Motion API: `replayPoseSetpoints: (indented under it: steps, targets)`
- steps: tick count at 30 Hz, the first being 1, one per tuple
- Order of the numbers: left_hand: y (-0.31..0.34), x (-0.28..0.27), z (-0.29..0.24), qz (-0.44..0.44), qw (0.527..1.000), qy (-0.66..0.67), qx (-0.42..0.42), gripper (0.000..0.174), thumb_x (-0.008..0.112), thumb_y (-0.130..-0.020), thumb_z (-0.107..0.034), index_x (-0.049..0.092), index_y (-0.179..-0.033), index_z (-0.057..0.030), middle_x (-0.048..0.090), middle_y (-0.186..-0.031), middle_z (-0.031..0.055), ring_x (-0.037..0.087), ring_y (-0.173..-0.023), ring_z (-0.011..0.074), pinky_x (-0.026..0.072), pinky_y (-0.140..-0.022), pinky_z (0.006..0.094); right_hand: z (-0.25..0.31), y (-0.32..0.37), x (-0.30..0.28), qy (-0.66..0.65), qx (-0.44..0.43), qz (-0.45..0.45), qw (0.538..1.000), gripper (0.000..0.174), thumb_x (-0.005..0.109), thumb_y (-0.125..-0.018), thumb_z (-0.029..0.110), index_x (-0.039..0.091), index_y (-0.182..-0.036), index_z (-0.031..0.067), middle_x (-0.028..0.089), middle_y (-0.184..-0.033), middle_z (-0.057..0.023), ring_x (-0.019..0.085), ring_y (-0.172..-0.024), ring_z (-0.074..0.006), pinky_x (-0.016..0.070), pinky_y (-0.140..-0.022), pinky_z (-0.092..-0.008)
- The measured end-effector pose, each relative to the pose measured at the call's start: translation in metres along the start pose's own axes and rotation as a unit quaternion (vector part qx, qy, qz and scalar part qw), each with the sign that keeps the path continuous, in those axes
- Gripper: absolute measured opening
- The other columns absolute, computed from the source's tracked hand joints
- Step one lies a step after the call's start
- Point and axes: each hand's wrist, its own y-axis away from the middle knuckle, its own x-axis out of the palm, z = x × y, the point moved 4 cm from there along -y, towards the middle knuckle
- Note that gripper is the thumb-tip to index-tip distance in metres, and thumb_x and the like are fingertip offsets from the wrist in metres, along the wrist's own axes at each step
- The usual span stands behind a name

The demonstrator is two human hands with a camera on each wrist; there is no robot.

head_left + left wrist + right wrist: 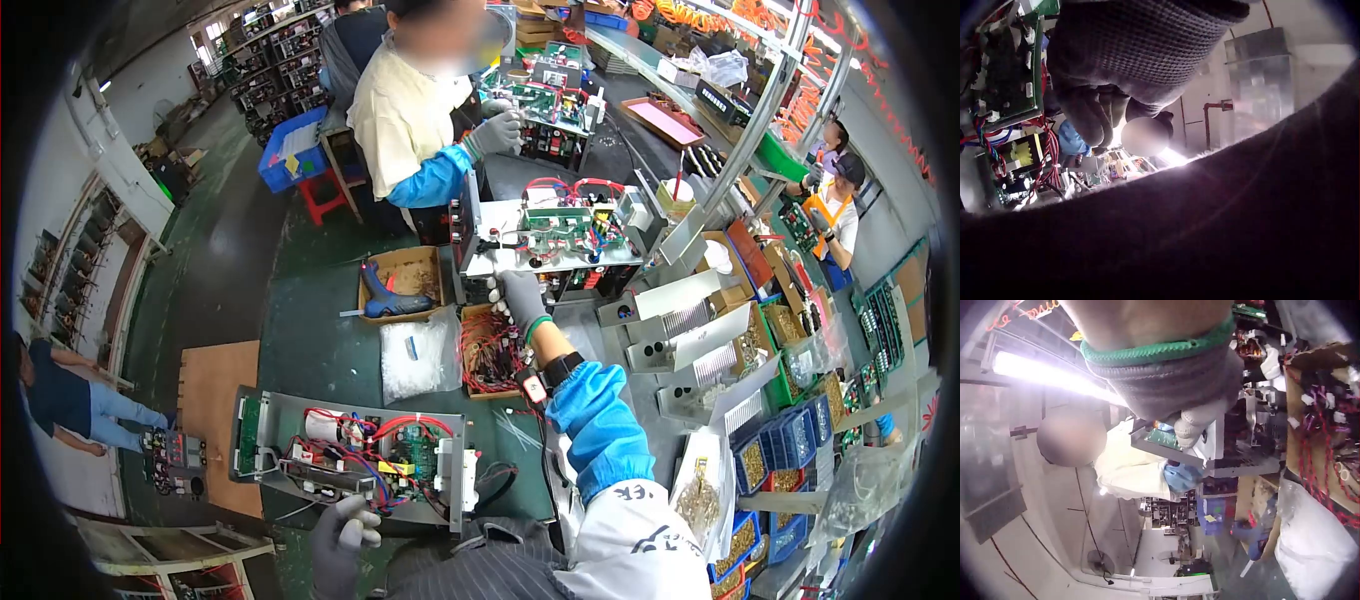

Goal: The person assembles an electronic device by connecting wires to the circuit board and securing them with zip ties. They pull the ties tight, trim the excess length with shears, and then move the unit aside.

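Observation:
My right hand [522, 300], in a grey glove, grips the near edge of an open metal chassis [480, 265] with circuit boards and wires on top. In the right wrist view its curled fingers [1192, 425] overlap the corner of this chassis [1213, 450]. My left hand [345, 545], also gloved, hangs with loosely bent fingers at the front edge of a nearer chassis [455, 470], holding nothing visible. Red and blue wires and a green board [415, 450] fill that nearer unit. The left wrist view shows the left hand [1129, 56] beside a green board [1013, 81].
Between the chassis stand a box of cables [492, 350], a clear bag of white parts [418, 358] and a box with a blue power tool [390, 295]. Heat sinks [700, 340] and blue screw bins [770, 440] line the right. A person [400, 140] works opposite.

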Motion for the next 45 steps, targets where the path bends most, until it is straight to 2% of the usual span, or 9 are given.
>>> replayPoseSetpoints:
  steps: [2,6,8,12,14,22,28,42,45]
  targets:
    - [0.001,0.001,0.000,-0.009,1.000,0.001,-0.013,0.033,0.053,-0.106,-0.019,0.060,-0.132,-0.0003,0.066,-0.105,0.0048,0.060,-0.083,0.0089,0.0504,-0.075,0.0240,0.000,0.009,-0.001,0.003,0.015,-0.008,1.000,0.025,0.056,-0.091,0.023,0.068,-0.080,0.0041,0.063,-0.060,-0.0032,0.049,-0.040,-0.0111,0.0359,-0.038,-0.0250]
    - [-0.003,0.001,0.005,0.003,1.000,0.009,-0.013,0.034,0.053,-0.106,-0.019,0.060,-0.133,-0.0001,0.067,-0.105,0.0052,0.061,-0.084,0.0092,0.0508,-0.076,0.0243,-0.001,0.037,-0.008,-0.053,-0.055,0.010,0.997,0.028,0.055,-0.099,0.028,0.067,-0.088,0.0043,0.062,-0.063,-0.0011,0.050,-0.043,-0.0078,0.0354,-0.038,-0.0233]
    - [-0.004,0.002,0.008,0.004,1.000,0.014,-0.011,0.034,0.053,-0.106,-0.019,0.060,-0.134,-0.0001,0.067,-0.105,0.0057,0.061,-0.085,0.0096,0.0511,-0.076,0.0244,-0.008,0.048,-0.019,-0.088,-0.067,-0.053,0.992,0.031,0.055,-0.101,0.030,0.066,-0.089,0.0044,0.062,-0.063,-0.0009,0.049,-0.043,-0.0073,0.0354,-0.039,-0.0227]
    - [-0.008,0.005,0.012,0.013,1.000,-0.002,-0.003,0.034,0.053,-0.106,-0.019,0.060,-0.133,0.0000,0.067,-0.105,0.0062,0.061,-0.085,0.0102,0.0514,-0.076,0.0250,-0.029,0.043,-0.035,-0.098,-0.020,-0.071,0.992,0.028,0.056,-0.100,0.029,0.066,-0.090,0.0050,0.063,-0.065,-0.0009,0.049,-0.044,-0.0073,0.0355,-0.039,-0.0226]
    - [-0.016,0.001,0.026,0.005,0.999,-0.025,0.040,0.041,0.056,-0.102,-0.027,0.058,-0.129,0.0033,0.067,-0.097,0.0124,0.064,-0.077,0.0143,0.0554,-0.068,0.0298,-0.036,0.036,-0.041,-0.100,-0.015,-0.077,0.992,0.027,0.056,-0.100,0.028,0.066,-0.090,0.0053,0.063,-0.066,-0.0011,0.049,-0.044,-0.0074,0.0356,-0.039,-0.0226]
    - [-0.026,0.001,0.025,0.010,0.999,-0.037,0.035,0.041,0.057,-0.101,-0.027,0.058,-0.129,0.0031,0.066,-0.098,0.0123,0.064,-0.076,0.0146,0.0553,-0.066,0.0306,-0.031,0.046,-0.047,-0.116,0.016,-0.079,0.990,0.025,0.055,-0.100,0.025,0.064,-0.087,0.0060,0.059,-0.063,-0.0007,0.047,-0.043,-0.0069,0.0346,-0.039,-0.0227]
    - [-0.028,0.015,-0.006,0.056,0.997,-0.047,0.014,0.033,0.052,-0.106,-0.019,0.060,-0.132,0.0002,0.067,-0.105,0.0065,0.061,-0.085,0.0109,0.0518,-0.077,0.0260,-0.016,0.049,-0.083,-0.121,-0.085,-0.166,0.975,0.025,0.055,-0.102,0.027,0.064,-0.089,0.0066,0.063,-0.065,-0.0022,0.049,-0.042,-0.0072,0.0345,-0.037,-0.0227]
    - [-0.035,0.023,-0.004,0.051,0.997,-0.053,0.008,0.034,0.052,-0.106,-0.018,0.059,-0.133,0.0014,0.067,-0.105,0.0063,0.062,-0.085,0.0108,0.0526,-0.076,0.0254,-0.013,0.033,-0.114,-0.112,-0.068,-0.173,0.976,0.028,0.056,-0.100,0.028,0.066,-0.086,0.0053,0.065,-0.064,-0.0028,0.049,-0.043,-0.0086,0.0365,-0.039,-0.0243]
    - [-0.036,0.021,-0.002,0.058,0.997,-0.047,0.011,0.034,0.053,-0.106,-0.017,0.059,-0.133,0.0017,0.067,-0.105,0.0065,0.062,-0.084,0.0108,0.0527,-0.075,0.0255,0.005,0.033,-0.128,-0.144,-0.123,-0.219,0.957,0.027,0.054,-0.100,0.025,0.066,-0.088,0.0044,0.065,-0.065,-0.0041,0.048,-0.041,-0.0089,0.0333,-0.037,-0.0238]
